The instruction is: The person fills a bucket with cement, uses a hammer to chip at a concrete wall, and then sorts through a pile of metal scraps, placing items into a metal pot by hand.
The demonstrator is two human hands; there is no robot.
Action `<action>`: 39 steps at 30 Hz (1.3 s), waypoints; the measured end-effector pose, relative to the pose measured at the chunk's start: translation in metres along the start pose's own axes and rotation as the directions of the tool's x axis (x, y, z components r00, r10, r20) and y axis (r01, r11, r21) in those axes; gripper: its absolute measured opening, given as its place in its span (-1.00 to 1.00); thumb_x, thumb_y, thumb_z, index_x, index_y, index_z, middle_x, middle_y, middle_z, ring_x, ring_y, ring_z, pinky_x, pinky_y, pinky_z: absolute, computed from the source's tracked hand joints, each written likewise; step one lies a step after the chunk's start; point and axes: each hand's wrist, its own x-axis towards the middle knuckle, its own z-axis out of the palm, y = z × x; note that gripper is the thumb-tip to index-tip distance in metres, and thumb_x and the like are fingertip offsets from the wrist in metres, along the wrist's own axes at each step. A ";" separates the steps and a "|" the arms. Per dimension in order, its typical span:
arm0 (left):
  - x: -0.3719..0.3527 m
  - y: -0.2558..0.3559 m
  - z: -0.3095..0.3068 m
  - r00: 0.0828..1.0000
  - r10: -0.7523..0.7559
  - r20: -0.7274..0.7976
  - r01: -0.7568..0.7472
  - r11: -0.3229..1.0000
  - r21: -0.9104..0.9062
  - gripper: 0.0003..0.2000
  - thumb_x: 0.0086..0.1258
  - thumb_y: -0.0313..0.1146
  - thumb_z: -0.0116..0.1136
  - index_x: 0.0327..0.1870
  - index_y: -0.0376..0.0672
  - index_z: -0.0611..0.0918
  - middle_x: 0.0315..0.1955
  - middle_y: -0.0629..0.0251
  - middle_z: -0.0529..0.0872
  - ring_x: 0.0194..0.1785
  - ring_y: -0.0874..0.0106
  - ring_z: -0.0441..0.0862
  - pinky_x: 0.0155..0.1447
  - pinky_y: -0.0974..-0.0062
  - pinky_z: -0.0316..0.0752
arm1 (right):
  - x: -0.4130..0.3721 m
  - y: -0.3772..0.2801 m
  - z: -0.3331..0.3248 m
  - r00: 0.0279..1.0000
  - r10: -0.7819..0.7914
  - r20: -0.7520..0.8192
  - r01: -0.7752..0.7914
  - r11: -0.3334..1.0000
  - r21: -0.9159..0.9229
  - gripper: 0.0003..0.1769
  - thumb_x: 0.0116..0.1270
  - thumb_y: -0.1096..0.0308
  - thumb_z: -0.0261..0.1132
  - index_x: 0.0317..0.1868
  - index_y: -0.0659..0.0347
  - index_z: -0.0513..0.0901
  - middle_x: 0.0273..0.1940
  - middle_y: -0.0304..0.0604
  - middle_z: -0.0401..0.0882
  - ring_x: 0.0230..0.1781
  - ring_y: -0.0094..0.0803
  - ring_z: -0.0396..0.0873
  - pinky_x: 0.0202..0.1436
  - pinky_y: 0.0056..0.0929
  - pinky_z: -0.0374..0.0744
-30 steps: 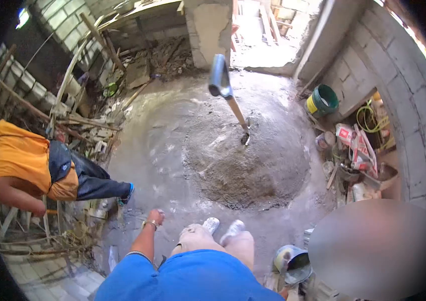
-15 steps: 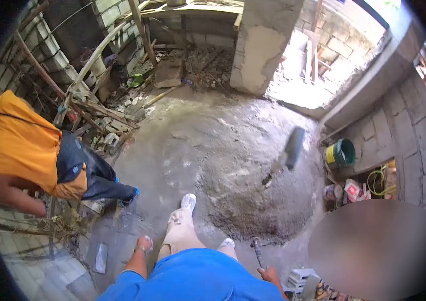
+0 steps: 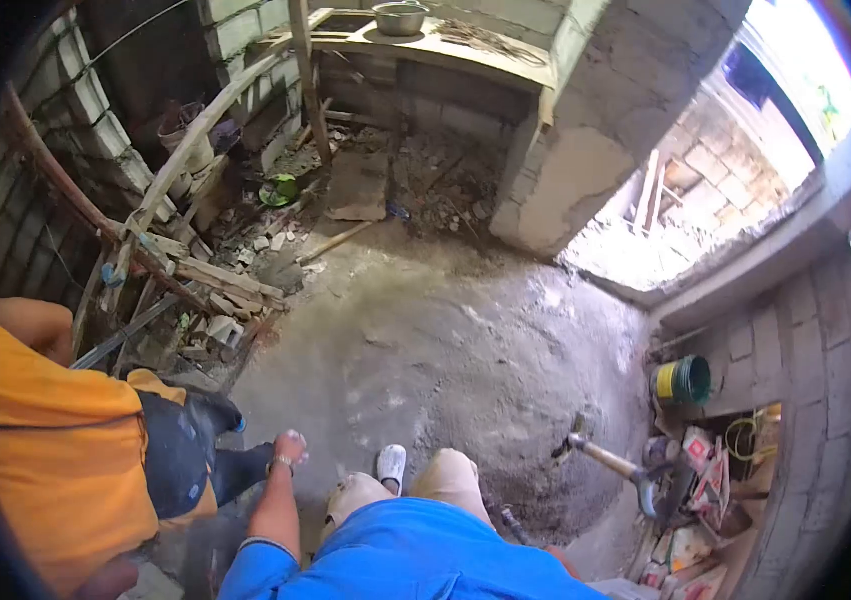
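My left hand is out at my side over the wet floor, fingers curled in, a band on the wrist; nothing shows in it. Most of my right hand is hidden behind my blue shirt. A tool handle with a dark end sticks out from it toward the mortar heap. On the right side of the heap lies a shovel with a pale wooden shaft and a grey grip; I see no hand on it.
A person in an orange shirt stands close on my left. Timber poles and rubble line the left wall. By the right wall are a green bucket and bags. A metal pot rests on the back bench.
The shovel, blurred in the air earlier, now lies lower and further right. The orange-shirted person is nearer to me. My left hand is higher in view; my right hand has become mostly hidden.
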 end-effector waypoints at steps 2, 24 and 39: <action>0.018 0.061 -0.003 1.000 0.010 0.026 -0.005 0.983 -0.186 -0.92 0.28 -0.45 0.17 -0.28 -0.18 0.67 -0.38 0.19 0.75 -0.49 0.37 0.73 -0.41 0.36 0.62 | 0.019 -0.045 -0.037 0.997 0.021 0.080 -0.012 0.993 -0.117 -0.29 0.37 -0.24 0.23 -0.05 0.38 0.73 -0.05 0.27 0.71 0.09 0.17 0.64 0.14 -0.03 0.56; 0.279 0.344 -0.118 0.939 0.067 0.338 0.068 0.926 -0.371 -0.91 0.26 -0.44 0.18 -0.45 -0.18 0.67 -0.57 0.20 0.69 -0.57 0.36 0.65 -0.54 0.28 0.49 | 0.179 -0.478 -0.504 0.870 -0.095 -0.484 0.337 0.831 0.442 -0.42 0.50 -0.12 0.16 -0.31 0.33 0.64 -0.52 -0.08 0.63 -0.54 -0.26 0.62 -0.38 -0.17 0.55; 0.370 1.038 -0.106 0.426 0.855 0.295 -0.865 0.481 -0.146 -0.78 0.31 -0.35 0.21 -0.15 -0.30 0.72 -0.29 0.18 0.78 -0.26 0.36 0.73 -0.12 0.38 0.58 | 0.117 -0.714 -0.755 0.631 0.165 -0.758 0.731 0.200 0.652 -0.56 0.54 -0.03 0.23 -0.24 0.22 0.50 -0.55 -0.28 0.51 -0.64 -0.59 0.46 -0.59 -0.55 0.46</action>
